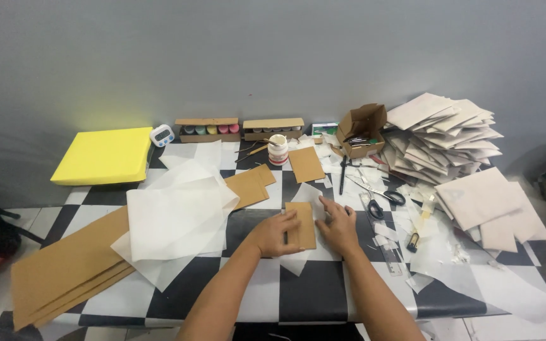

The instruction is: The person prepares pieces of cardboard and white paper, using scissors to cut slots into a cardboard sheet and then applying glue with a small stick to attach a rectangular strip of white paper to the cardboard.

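Two hands press flat on a small brown card piece (303,224) at the front middle of the checkered desk (298,297): the left hand (276,235) with fingers spread over its left edge, the right hand (338,227) spread beside its right edge. White tracing sheets (175,221) lie to the left, scissors (380,194) to the right.

Two bare forearms reach up from the lower centre of the frame, converging, with the left hand (277,235) and right hand (338,226) lying palm down, fingers extended, close together near the frame's middle.
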